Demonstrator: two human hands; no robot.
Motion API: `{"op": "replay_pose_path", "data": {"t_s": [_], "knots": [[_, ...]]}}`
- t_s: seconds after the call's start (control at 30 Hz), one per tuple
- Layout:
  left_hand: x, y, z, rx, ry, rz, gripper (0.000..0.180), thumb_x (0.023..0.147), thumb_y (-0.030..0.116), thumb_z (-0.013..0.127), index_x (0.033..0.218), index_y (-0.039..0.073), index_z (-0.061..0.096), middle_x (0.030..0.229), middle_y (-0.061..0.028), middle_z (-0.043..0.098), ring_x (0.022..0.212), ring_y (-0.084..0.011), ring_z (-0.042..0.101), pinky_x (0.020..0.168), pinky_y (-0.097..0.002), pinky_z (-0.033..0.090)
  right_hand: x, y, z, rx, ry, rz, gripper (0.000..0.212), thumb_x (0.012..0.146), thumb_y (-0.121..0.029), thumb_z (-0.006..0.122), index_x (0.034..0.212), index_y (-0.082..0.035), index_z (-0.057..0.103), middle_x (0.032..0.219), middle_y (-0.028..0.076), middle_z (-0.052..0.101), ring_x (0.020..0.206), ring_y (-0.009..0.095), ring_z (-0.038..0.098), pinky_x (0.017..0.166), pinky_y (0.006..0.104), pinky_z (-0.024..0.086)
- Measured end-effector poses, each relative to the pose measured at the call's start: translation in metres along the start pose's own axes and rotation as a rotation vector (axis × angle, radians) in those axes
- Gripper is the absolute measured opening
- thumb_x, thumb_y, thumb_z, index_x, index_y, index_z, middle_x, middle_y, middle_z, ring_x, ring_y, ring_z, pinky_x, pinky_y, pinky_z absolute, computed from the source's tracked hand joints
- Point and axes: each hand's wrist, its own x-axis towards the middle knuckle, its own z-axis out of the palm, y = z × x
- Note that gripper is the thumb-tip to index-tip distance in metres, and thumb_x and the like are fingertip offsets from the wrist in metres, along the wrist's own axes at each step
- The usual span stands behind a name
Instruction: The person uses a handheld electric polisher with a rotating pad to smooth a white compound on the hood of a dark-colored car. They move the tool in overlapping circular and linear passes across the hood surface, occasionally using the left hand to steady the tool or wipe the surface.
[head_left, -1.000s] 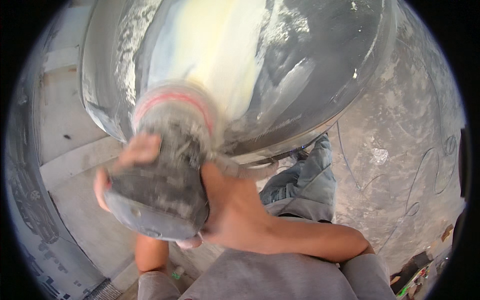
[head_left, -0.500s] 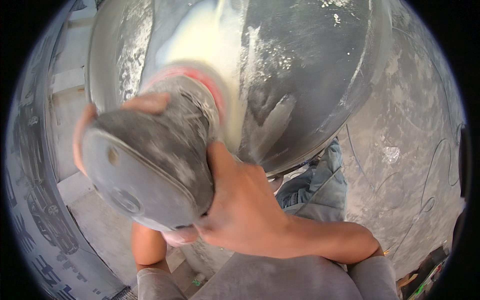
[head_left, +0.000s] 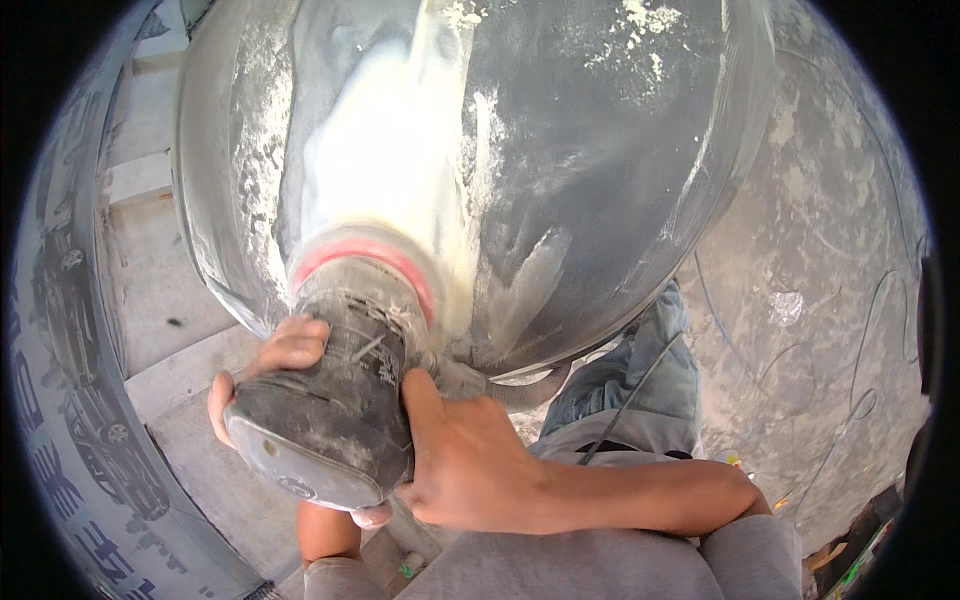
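Observation:
I hold a dusty black and grey power sander [head_left: 325,425] between both hands. My left hand [head_left: 285,348] wraps its far left side, with the fingers curled over the body. My right hand [head_left: 470,455] grips the right side, thumb pointing up along it. The sander's round pad, edged by a red ring [head_left: 375,255], lies against a large curved dark grey panel [head_left: 600,180], apparently vehicle bodywork. Just beyond the pad is a smooth whitish patch [head_left: 370,150] on the panel. The palm of my left hand is hidden behind the sander.
Pale dust marks the panel, which bulges toward me. A thin dark cord [head_left: 632,400] crosses near my jeans [head_left: 615,385], and another cable [head_left: 850,420] loops over the dusty floor [head_left: 800,250] at right. Steps [head_left: 150,180] and a printed banner [head_left: 90,400] line the left.
Both hands have brought the sander nearer to me and slightly right, down the panel. More of the whitish patch now shows beyond the pad.

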Motion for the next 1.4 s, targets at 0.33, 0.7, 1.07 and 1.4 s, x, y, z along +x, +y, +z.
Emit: {"op": "replay_pose_path", "data": {"t_s": [0.33,0.7,1.07,1.4], "knots": [[0.103,-0.016,0.068,-0.01,-0.031,0.047,0.067,0.106,0.035,0.059,0.158,0.007,0.027,0.107,-0.0314,0.069,0.1,-0.0402,0.071,0.094,-0.0548,0.058,0.053,-0.036,-0.074,0.145,0.116,0.001,0.059,0.077,-0.011,0.083,0.112,0.013,0.043,0.079,0.033,0.065,0.08,0.053,0.07,0.074,0.0549,0.055],[0.152,-0.01,0.102,0.047,-0.137,0.021,0.086,0.096,0.042,0.068,0.161,0.009,0.022,0.115,-0.0251,0.066,0.109,-0.0372,0.067,0.099,-0.0539,0.057,0.105,-0.052,-0.137,0.086,0.326,-0.208,0.062,0.079,-0.028,0.09,0.098,0.014,0.048,0.068,0.028,0.066,0.067,0.049,0.071,0.064,0.0519,0.058],[0.123,0.019,0.084,0.074,-0.168,-0.109,0.071,0.107,0.033,0.06,0.163,0.01,0.022,0.124,-0.0193,0.062,0.123,-0.0337,0.062,0.106,-0.0531,0.056,0.067,-0.049,-0.113,0.119,-0.071,0.034,0.054,0.077,-0.013,0.081,0.107,0.011,0.043,0.074,0.03,0.067,0.07,0.051,0.07,0.066,0.0541,0.056],[0.127,0.008,0.088,0.191,-0.107,-0.111,0.1,0.095,0.058,0.071,0.165,0.009,0.018,0.129,-0.0215,0.06,0.126,-0.0343,0.061,0.108,-0.0522,0.055,0.075,-0.049,-0.127,0.129,-0.031,0.059,0.06,0.076,-0.018,0.085,0.109,0.009,0.043,0.079,0.032,0.066,0.077,0.053,0.07,0.069,0.054,0.056]]}}
